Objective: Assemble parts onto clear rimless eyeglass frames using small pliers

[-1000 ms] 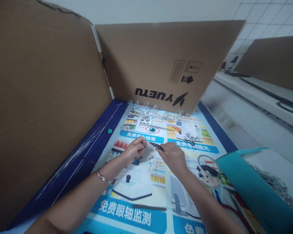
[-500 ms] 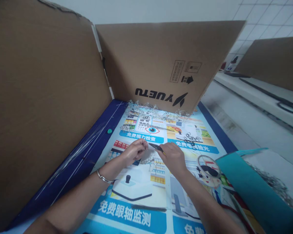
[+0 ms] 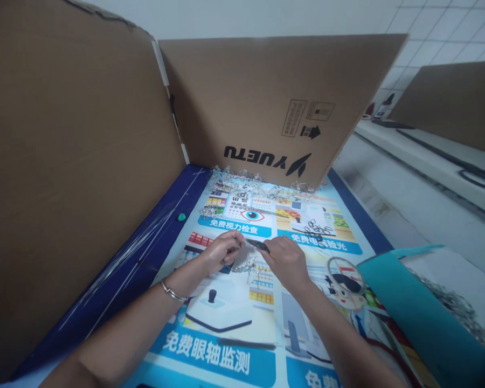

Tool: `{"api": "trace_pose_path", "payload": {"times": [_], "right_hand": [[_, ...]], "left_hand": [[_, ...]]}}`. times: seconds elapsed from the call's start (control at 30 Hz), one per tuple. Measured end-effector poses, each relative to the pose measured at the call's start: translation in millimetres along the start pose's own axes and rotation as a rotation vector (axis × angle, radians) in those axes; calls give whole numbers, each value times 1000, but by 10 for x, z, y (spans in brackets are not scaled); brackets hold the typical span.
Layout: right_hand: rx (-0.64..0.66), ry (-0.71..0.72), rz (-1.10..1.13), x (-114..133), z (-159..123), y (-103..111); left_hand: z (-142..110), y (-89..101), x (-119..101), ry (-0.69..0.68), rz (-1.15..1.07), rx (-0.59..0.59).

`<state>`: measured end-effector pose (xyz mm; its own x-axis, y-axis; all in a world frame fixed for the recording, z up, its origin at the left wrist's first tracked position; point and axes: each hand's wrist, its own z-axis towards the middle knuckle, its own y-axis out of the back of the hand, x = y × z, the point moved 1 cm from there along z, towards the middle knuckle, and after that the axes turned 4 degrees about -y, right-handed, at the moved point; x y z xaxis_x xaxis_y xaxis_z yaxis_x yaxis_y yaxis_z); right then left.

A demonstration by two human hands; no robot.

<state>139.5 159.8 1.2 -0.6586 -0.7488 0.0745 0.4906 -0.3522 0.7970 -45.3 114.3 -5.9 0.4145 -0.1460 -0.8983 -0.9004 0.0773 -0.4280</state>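
My right hand (image 3: 288, 260) is closed round needle-nose pliers (image 3: 257, 245). Their dark jaws point left, with a bit of yellow handle showing by the fingers. Just left of the jaw tips, my left hand (image 3: 225, 251) is closed in a pinch; whatever lies between thumb and fingertips is too small to make out. A bracelet circles the left wrist. On the printed sheet below the hands lies a small heap of bent, shiny wire pieces (image 3: 247, 265).
Cardboard panels (image 3: 267, 97) wall off the left and back. Shiny wire pieces (image 3: 242, 180) line the rear; dark wire loops (image 3: 317, 230) lie right of centre. Straight wires (image 3: 125, 253) rest along the left edge. A teal box (image 3: 420, 302) with many thin pieces stands at right, near a ring (image 3: 346, 275).
Almost nothing differs. The plier jaws have tilted very slightly; both hands stay in the same place.
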Motion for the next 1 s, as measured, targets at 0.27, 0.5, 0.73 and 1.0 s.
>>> {"api": "trace_pose_path", "payload": {"times": [0.27, 0.5, 0.73, 1.0], "right_hand": [[72, -147, 131, -26, -10, -60], [198, -263, 210, -22, 35, -13], [227, -310, 232, -36, 30, -28], [224, -294, 207, -49, 23, -40]], "left_hand": [[-8, -25, -43, -23, 44, 54], [-26, -34, -69, -9, 94, 77], [-35, -44, -70, -27, 138, 43], [-7, -16, -18, -90, 193, -49]]}}
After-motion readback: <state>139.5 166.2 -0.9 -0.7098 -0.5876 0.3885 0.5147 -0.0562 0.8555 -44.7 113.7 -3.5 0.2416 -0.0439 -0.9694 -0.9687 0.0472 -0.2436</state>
